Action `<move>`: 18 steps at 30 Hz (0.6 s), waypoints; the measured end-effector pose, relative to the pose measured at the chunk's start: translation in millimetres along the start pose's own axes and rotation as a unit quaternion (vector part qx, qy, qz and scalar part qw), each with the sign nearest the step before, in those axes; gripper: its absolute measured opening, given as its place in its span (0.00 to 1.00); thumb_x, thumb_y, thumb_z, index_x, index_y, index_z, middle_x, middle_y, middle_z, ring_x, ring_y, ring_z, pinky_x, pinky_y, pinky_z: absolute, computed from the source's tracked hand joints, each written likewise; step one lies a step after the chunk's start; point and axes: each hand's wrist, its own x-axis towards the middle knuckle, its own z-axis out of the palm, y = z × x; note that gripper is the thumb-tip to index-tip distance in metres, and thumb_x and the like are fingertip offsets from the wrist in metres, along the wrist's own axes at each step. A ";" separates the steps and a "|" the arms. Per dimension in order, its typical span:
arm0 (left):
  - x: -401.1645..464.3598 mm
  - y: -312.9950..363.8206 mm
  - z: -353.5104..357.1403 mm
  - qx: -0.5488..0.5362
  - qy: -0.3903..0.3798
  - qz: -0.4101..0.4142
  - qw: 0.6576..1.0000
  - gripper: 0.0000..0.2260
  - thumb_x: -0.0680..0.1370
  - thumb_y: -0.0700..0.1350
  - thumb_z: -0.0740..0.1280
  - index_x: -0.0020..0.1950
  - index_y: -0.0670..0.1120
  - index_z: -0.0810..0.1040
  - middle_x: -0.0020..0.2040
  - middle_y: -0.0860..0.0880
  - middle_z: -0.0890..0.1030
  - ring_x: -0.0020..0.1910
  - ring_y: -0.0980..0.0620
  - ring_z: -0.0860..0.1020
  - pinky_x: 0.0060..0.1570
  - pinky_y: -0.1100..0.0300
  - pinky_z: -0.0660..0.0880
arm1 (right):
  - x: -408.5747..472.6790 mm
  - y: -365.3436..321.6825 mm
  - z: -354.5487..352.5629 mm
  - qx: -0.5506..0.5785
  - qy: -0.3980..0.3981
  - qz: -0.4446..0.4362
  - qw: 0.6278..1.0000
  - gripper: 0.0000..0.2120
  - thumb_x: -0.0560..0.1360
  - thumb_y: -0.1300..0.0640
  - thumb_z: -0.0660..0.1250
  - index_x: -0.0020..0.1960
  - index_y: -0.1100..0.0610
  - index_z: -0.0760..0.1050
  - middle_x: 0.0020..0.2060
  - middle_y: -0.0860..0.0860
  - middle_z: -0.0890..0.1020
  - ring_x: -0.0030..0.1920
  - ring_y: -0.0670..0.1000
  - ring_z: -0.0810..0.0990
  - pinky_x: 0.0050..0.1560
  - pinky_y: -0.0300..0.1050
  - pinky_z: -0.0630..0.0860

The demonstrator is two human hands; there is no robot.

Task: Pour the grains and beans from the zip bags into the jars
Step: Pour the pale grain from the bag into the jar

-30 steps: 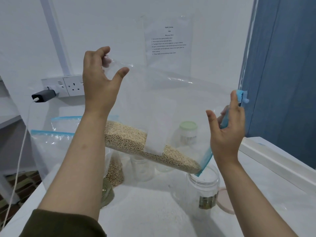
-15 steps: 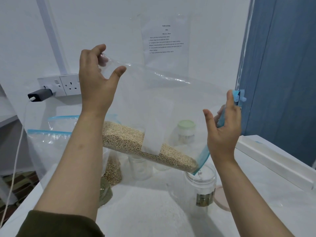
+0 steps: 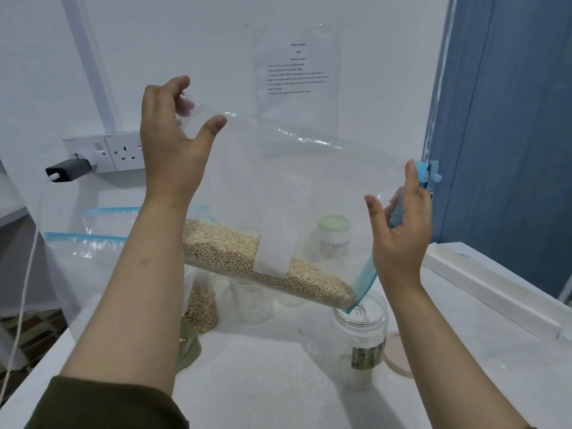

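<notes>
1. Bag [image 3: 278, 181] of pale grains [image 3: 247, 258] held tilted in the air, its blue zip corner dipping into the open jar [image 3: 360, 339] on the surface [image 3: 263, 382]
2. Left hand [image 3: 173, 144] pinches the upper corner (bottom seam)
3. Right hand [image 3: 402, 230] grips the zip edge

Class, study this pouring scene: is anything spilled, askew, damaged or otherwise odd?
Nothing stands out. The left hand and right hand hold the zip bag tilted on purpose, its open blue corner over the open jar. The grains sit inside the bag; none show on the table.
</notes>
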 end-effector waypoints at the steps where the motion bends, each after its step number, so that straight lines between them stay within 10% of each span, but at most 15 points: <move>1: 0.3 0.6 0.4 0.000 -0.001 0.000 1.000 0.26 0.75 0.51 0.74 0.68 0.41 0.72 0.50 0.57 0.68 0.52 0.57 0.72 0.53 0.70 0.69 | 0.1 0.3 -0.1 -0.001 0.001 0.000 1.000 0.30 0.80 0.54 0.70 0.78 0.60 0.64 0.52 0.50 0.71 0.48 0.49 0.73 0.52 0.53 0.80; 18: 3.8 6.7 -0.6 0.005 -0.006 0.000 1.000 0.25 0.75 0.50 0.74 0.68 0.42 0.72 0.53 0.51 0.70 0.51 0.56 0.73 0.54 0.69 0.69 | 3.6 -2.4 0.4 -0.023 0.006 -0.022 0.999 0.29 0.79 0.57 0.70 0.77 0.62 0.64 0.51 0.62 0.74 0.49 0.44 0.71 0.54 0.34 0.74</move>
